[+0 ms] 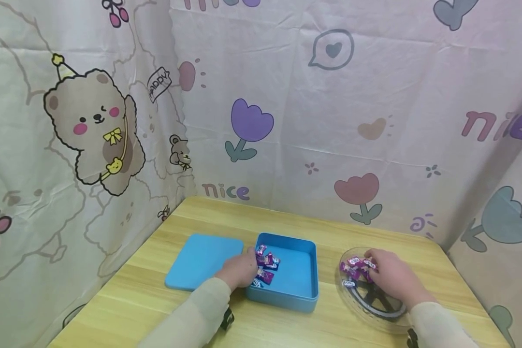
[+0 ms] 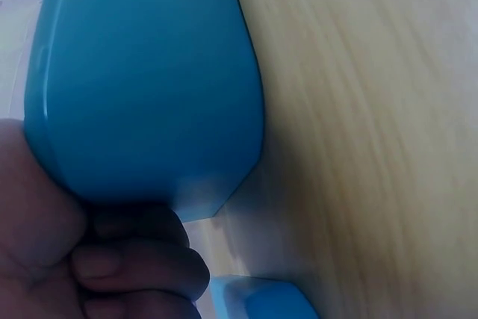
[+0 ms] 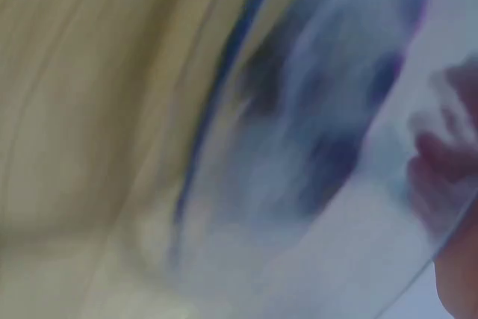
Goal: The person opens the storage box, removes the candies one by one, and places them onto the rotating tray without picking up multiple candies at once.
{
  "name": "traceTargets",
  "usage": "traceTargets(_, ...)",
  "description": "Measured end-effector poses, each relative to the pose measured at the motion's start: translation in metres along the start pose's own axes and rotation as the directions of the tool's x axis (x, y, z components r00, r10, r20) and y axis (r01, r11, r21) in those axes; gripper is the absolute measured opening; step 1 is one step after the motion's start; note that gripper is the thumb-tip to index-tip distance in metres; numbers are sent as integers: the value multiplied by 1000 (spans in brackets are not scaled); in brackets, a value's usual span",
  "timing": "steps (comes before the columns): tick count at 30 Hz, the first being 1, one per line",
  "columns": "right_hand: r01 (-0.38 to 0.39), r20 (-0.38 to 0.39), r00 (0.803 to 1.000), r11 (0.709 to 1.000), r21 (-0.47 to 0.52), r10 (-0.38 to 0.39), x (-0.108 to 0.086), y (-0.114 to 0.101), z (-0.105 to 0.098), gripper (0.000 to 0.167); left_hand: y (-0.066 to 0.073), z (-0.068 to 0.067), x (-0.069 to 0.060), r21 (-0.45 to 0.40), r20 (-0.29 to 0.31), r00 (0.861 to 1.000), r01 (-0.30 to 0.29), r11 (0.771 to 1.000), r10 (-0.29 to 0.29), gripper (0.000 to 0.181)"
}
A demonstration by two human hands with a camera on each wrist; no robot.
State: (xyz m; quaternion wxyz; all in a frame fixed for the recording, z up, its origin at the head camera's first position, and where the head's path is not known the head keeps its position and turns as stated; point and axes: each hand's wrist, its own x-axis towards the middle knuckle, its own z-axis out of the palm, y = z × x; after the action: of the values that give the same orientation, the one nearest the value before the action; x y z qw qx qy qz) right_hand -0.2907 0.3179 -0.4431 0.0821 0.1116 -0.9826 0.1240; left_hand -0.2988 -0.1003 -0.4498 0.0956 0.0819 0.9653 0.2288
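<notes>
A blue box (image 1: pixel 293 275) without its lid stands on the table, purple-wrapped candies (image 1: pixel 265 276) along its left side. My left hand (image 1: pixel 243 268) grips the box's left wall, and in the left wrist view its curled fingers (image 2: pixel 142 267) lie against the box (image 2: pixel 149 102). On the right, a clear round dish (image 1: pixel 352 302) holds more purple candies (image 1: pixel 350 270) near its far left rim. My right hand (image 1: pixel 393 273) reaches into it, thumb and fingers around a candy (image 1: pixel 368 264). The right wrist view is blurred, with the clear dish wall (image 3: pixel 336 259) in front of the fingers.
A flat blue lid (image 1: pixel 204 261) lies on the wooden table (image 1: pixel 330 333), left of the box. Dark spoke-like bars (image 1: pixel 371 295) show in the dish. A printed cloth (image 1: pixel 304 121) hangs behind the table and along both sides.
</notes>
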Motion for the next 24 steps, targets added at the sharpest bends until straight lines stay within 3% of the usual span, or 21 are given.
traceTargets(7, 125, -73, 989, 992, 6, -125, 9, -50, 7, 30, 1, -2, 0, -3, 2, 1000, 13, 1000, -13, 55)
traceTargets(16, 203, -72, 977, 979, -2, -202, 22, -102, 15, 29, 1, -1, 1, -7, 9, 1000, 23, 1000, -23, 54)
traceTargets(20, 264, -70, 962, 964, -3, -264, 22, -122, 21, 29, 1, -1, 1, -7, 12, 1000, 23, 1000, -23, 55)
traceTargets(24, 353, -26, 935, 935, -32, -354, 24, -138, 25, 29, 1, 0, 3, -5, 13, 1000, 16, 1000, -16, 55)
